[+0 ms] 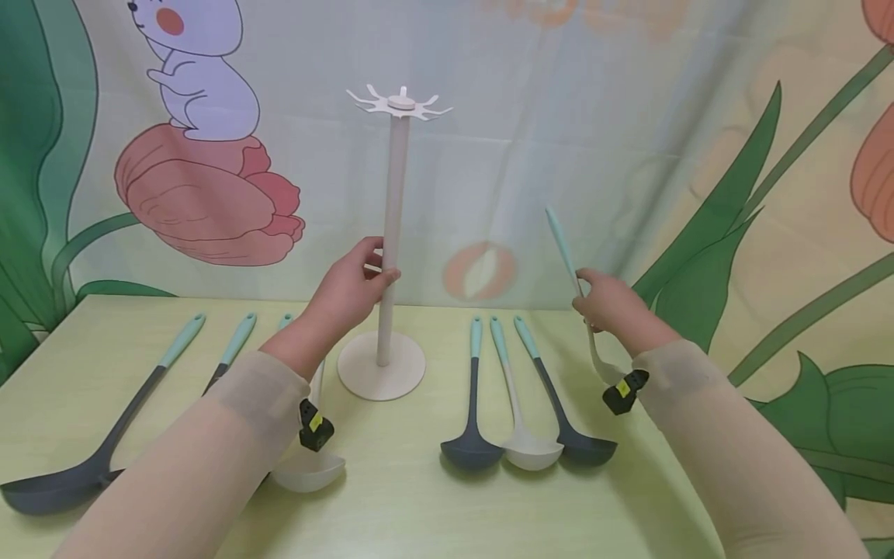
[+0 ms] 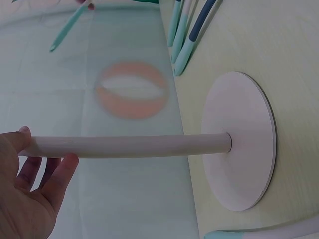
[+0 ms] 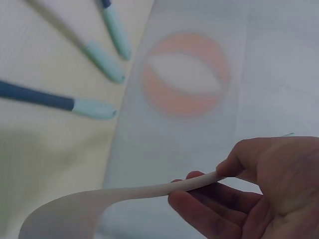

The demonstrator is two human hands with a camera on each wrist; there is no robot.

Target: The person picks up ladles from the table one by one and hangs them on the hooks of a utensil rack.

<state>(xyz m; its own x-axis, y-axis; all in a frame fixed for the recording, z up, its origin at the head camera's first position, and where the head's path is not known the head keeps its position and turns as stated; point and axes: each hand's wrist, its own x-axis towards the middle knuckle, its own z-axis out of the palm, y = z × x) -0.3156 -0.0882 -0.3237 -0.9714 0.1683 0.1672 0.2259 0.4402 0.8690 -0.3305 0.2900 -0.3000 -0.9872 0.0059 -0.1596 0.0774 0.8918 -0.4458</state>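
My left hand (image 1: 351, 286) grips the pole of a pale utensil stand (image 1: 395, 186) with thumb and fingers. The stand is upright on its round base (image 2: 239, 174), and the hooked ring (image 1: 401, 103) at its top carries nothing. On the right, my right hand (image 1: 615, 307) pinches the stem of a white ladle (image 3: 134, 193), raised with its mint handle pointing up and its bowl down. In the head view, the sleeve and wrist camera partly hide that bowl.
Right of the base lie a dark ladle (image 1: 473, 450), a white ladle (image 1: 534, 454) and another dark ladle (image 1: 587, 449). Left of it are a large dark ladle (image 1: 133, 419), a white ladle (image 1: 307, 473) and others partly behind my left arm. A printed curtain (image 1: 559, 116) hangs behind the table.
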